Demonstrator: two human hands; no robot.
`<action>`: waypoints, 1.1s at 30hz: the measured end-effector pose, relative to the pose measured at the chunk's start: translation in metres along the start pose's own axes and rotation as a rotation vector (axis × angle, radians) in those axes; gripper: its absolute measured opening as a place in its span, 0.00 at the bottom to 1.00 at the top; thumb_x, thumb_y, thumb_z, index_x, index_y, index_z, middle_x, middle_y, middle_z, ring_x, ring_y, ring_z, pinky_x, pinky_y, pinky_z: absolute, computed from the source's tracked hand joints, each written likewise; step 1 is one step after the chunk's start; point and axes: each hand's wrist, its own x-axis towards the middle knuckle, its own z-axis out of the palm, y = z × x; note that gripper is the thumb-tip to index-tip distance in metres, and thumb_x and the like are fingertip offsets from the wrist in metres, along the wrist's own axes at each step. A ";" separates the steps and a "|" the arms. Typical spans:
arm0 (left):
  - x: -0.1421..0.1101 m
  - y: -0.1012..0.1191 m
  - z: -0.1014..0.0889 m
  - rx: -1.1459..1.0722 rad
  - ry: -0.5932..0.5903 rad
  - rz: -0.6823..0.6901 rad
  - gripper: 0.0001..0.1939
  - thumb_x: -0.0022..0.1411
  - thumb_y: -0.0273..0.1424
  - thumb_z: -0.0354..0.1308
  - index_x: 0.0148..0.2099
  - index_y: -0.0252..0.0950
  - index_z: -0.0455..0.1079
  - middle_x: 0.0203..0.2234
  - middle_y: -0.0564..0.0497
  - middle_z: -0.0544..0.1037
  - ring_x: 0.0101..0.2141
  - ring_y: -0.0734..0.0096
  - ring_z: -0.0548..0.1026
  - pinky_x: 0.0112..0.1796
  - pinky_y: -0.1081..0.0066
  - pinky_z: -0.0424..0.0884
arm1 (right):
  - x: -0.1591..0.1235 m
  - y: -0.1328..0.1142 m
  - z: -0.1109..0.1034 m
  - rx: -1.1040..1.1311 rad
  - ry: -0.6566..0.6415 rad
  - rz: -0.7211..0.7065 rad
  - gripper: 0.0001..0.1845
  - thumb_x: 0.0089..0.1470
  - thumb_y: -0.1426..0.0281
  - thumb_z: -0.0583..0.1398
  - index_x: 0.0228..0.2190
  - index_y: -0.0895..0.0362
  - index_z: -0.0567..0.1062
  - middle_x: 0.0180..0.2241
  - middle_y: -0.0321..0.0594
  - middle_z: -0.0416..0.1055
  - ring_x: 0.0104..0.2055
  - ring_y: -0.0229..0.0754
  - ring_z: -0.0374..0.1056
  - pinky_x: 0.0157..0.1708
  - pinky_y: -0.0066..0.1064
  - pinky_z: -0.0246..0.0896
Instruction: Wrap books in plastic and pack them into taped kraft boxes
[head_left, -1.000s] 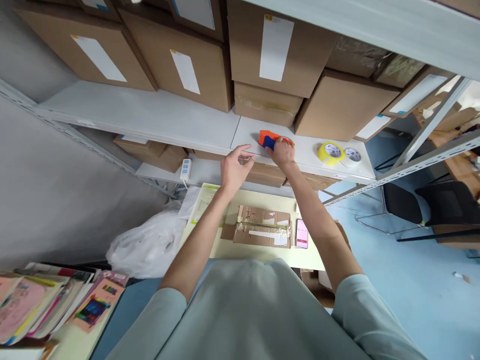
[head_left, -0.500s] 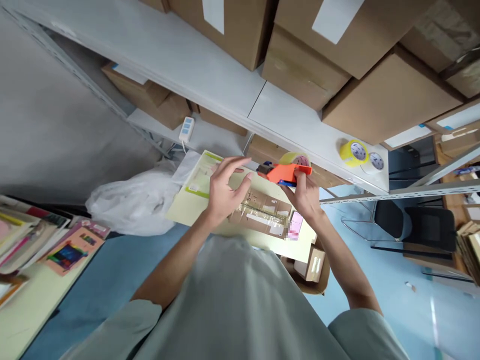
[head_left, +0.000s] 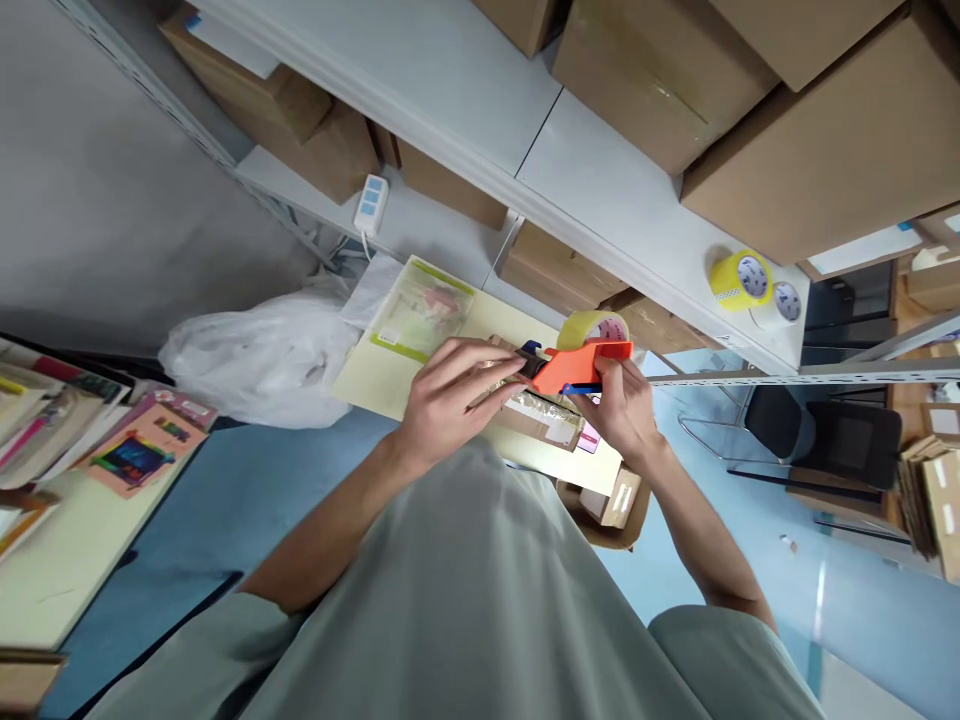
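Observation:
My right hand (head_left: 626, 405) is wrapped round the handle of an orange tape dispenser (head_left: 566, 370) with blue parts and a black front end. A roll of yellowish packing tape (head_left: 579, 329) is mounted on it. My left hand (head_left: 450, 392) has its fingertips and thumb closed at the dispenser's black front end; whether a strip of tape is between them cannot be seen. Beneath the dispenser lies a taped cardboard box (head_left: 536, 420) on the pale table (head_left: 375, 385), partly hidden by my hands. A pink-screened phone (head_left: 589, 438) shows at the box's right end.
A green-edged plastic packet (head_left: 424, 312) lies at the table's far left, beside a white plastic bag (head_left: 259, 355). Behind stands a grey shelf (head_left: 600, 200) with cardboard boxes and tape rolls (head_left: 741, 279). An open carton (head_left: 626, 530) stands below the table's right end.
My left hand has moved right and closed its fingers at the dispenser's front end; before, it was open and apart from it. The view has shifted slightly.

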 end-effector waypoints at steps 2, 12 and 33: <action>-0.005 0.000 -0.001 -0.002 0.006 -0.001 0.09 0.73 0.35 0.71 0.54 0.45 0.82 0.43 0.49 0.87 0.41 0.65 0.81 0.43 0.62 0.79 | -0.001 -0.003 0.000 0.003 -0.008 -0.015 0.18 0.75 0.52 0.59 0.51 0.53 0.68 0.37 0.45 0.77 0.37 0.53 0.74 0.36 0.41 0.71; -0.021 0.000 -0.005 -0.053 -0.035 -0.065 0.13 0.72 0.34 0.71 0.57 0.47 0.83 0.43 0.50 0.86 0.39 0.66 0.79 0.44 0.63 0.77 | -0.006 -0.007 -0.001 0.052 -0.138 -0.064 0.19 0.75 0.51 0.58 0.50 0.54 0.67 0.35 0.45 0.78 0.35 0.52 0.75 0.36 0.40 0.70; -0.077 -0.042 0.011 -0.701 -0.543 -1.130 0.33 0.54 0.64 0.71 0.40 0.37 0.85 0.35 0.49 0.86 0.38 0.60 0.81 0.39 0.67 0.76 | 0.029 -0.058 -0.033 0.310 -1.016 0.458 0.31 0.68 0.37 0.59 0.43 0.52 0.78 0.30 0.39 0.79 0.32 0.47 0.75 0.31 0.34 0.60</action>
